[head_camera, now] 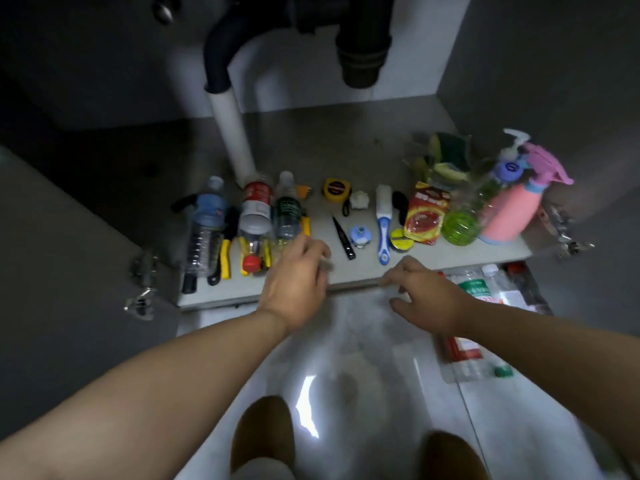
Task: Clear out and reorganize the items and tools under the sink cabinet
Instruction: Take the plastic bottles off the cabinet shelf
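Your stuff sits in a row on the cabinet floor (346, 140). From the left there are plastic bottles (254, 216) among yellow-handled pliers (225, 252), a yellow tape measure (335, 190) and a blue-handled brush (383, 220). Then comes a red packet (426, 214), writing too blurry to read, and a pink spray bottle (512, 209) far right. Your left hand (294, 282) and right hand (427, 299) reach over the front edge, apart, fingers curled. Can't tell if either pinches anything.
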